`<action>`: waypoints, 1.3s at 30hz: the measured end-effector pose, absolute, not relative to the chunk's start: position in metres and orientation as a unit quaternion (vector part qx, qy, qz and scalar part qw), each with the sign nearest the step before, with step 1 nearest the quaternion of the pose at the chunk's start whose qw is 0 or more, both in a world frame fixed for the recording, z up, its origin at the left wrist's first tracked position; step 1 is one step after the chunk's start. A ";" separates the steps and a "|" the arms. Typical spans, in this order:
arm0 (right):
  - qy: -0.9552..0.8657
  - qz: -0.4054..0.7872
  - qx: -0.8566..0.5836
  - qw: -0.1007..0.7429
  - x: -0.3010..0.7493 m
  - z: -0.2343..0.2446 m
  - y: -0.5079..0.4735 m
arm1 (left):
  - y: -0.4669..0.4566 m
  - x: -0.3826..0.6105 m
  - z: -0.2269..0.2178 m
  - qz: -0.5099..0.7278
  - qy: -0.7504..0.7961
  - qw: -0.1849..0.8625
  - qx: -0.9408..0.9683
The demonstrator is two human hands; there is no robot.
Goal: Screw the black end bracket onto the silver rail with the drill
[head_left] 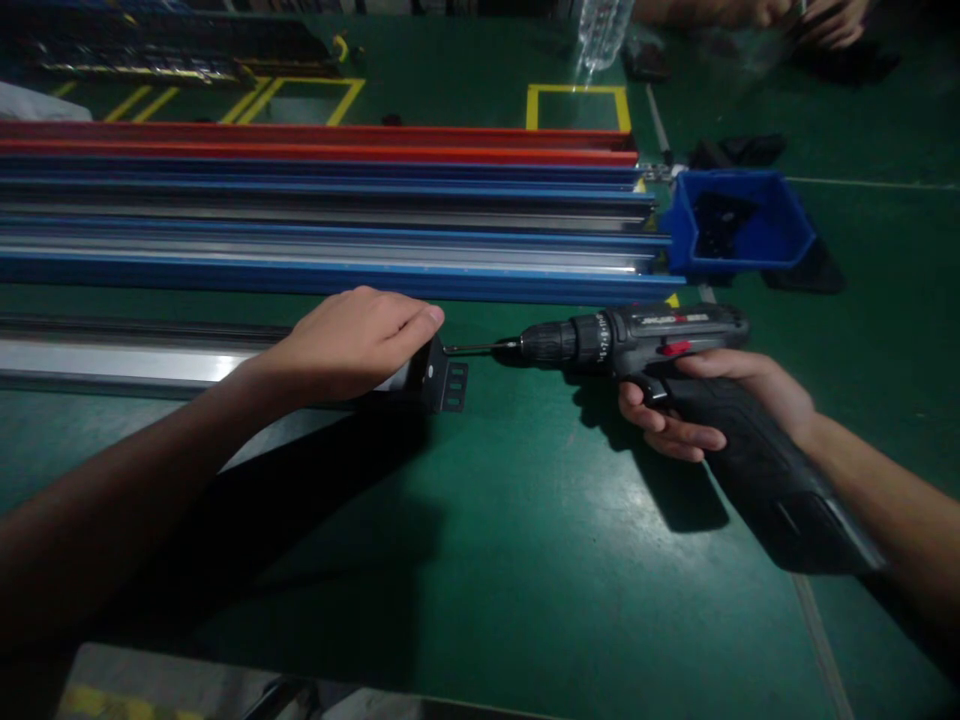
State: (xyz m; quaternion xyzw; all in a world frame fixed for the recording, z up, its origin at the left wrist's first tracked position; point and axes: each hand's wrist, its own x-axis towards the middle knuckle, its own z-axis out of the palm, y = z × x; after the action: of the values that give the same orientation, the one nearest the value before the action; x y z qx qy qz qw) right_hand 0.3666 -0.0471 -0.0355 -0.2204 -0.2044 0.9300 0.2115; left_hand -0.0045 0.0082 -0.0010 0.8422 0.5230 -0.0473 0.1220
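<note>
My right hand [720, 400] is wrapped round the grip of a black cordless drill [652, 335], with a finger at the trigger. The drill points left, and its long thin bit [480, 348] meets the upper part of a black end bracket [433, 378]. That bracket, with a slotted tab, sits at the right end of a metal profile [135, 357] lying on the green table. Over the profile's end lies my left hand [360, 340], gripping it from above with the thumb close to the bracket. The fingers on its far side are hidden.
Behind lie several blue rails [337, 270] and a red rail [322, 140]. A blue bin [750, 220] with dark parts stands at their right ends. A clear bottle [602, 35] and another person's hands [825, 20] are at the far edge.
</note>
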 end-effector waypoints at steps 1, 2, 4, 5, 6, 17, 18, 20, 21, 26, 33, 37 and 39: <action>-0.205 0.930 -0.221 0.211 0.367 -0.036 -0.047 | 0.008 -0.005 -0.001 -0.049 0.523 0.121 0.842; -0.205 0.930 -0.220 0.211 0.367 -0.036 -0.047 | 0.009 -0.005 -0.002 -0.049 0.522 0.121 0.843; -0.206 0.930 -0.217 0.213 0.367 -0.036 -0.047 | 0.009 -0.005 -0.002 -0.046 0.520 0.123 0.844; -0.206 0.931 -0.214 0.214 0.367 -0.036 -0.047 | 0.009 -0.005 -0.002 -0.045 0.519 0.125 0.844; -0.204 0.931 -0.213 0.214 0.367 -0.036 -0.047 | 0.009 -0.005 -0.003 -0.044 0.519 0.126 0.845; -0.205 0.928 -0.228 0.212 0.367 -0.037 -0.047 | 0.008 -0.004 -0.001 -0.038 0.515 0.128 0.847; -0.207 0.927 -0.229 0.214 0.367 -0.036 -0.047 | 0.008 -0.004 -0.001 -0.038 0.515 0.130 0.847; -0.210 0.925 -0.233 0.215 0.367 -0.036 -0.047 | 0.008 -0.004 -0.001 -0.039 0.514 0.131 0.847; -0.211 0.925 -0.233 0.214 0.367 -0.036 -0.047 | 0.008 -0.004 -0.001 -0.039 0.515 0.130 0.846; -0.210 0.927 -0.227 0.213 0.368 -0.037 -0.048 | 0.007 -0.004 0.000 -0.038 0.522 0.126 0.843; -0.210 0.923 -0.241 0.213 0.368 -0.035 -0.048 | 0.008 -0.004 0.000 -0.032 0.521 0.131 0.843; -0.210 0.921 -0.251 0.211 0.368 -0.035 -0.048 | 0.008 -0.003 0.000 -0.035 0.522 0.126 0.843; -0.209 0.922 -0.248 0.211 0.368 -0.036 -0.048 | 0.008 -0.003 0.001 -0.039 0.522 0.125 0.843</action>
State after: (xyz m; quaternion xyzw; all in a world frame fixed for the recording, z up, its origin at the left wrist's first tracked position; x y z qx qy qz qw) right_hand 0.3678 -0.0478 -0.0361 -0.2479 -0.2094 0.9219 0.2115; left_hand -0.0033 0.0076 0.0005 0.8425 0.5224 -0.0385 0.1254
